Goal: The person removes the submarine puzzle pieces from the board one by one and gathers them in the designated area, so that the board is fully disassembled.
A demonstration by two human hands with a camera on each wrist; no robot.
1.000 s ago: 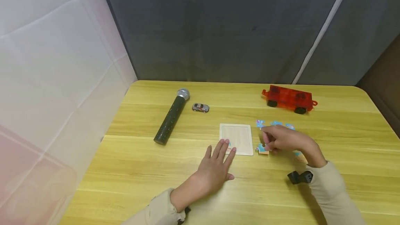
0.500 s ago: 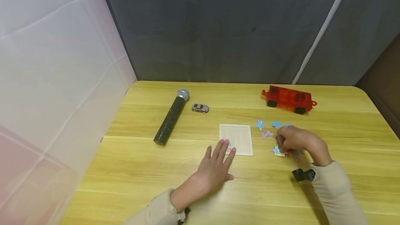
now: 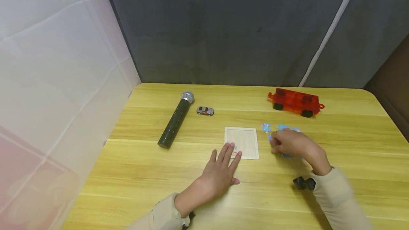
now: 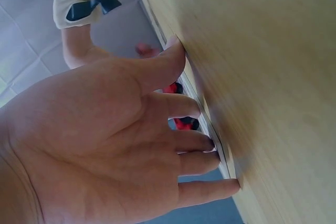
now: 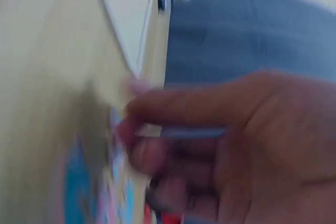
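My left hand (image 3: 220, 168) lies with its fingers straight over the lower left of a pale wooden puzzle tray (image 3: 241, 132). One small puzzle piece (image 3: 234, 149) shows in the tray beside those fingers. In the left wrist view, the fingertips (image 4: 197, 142) touch the tray's edge. My right hand (image 3: 292, 146) is bent down over loose blue and pink puzzle pieces (image 3: 266, 127) to the right of the tray. Its thumb and forefinger tips come close together in the blurred right wrist view; whether a piece is between them is unclear. The hand hides part of the pieces.
A black microphone (image 3: 175, 121) with a silver head lies on the left of the wooden table (image 3: 153, 184). Beside it stands a small toy car (image 3: 205, 111). A red toy wagon (image 3: 295, 101) is at the back right. Dark and pale panels enclose the table.
My right hand slid a puzzle piece to the right, then came back left over the pink piece. My left hand stays on the tray.
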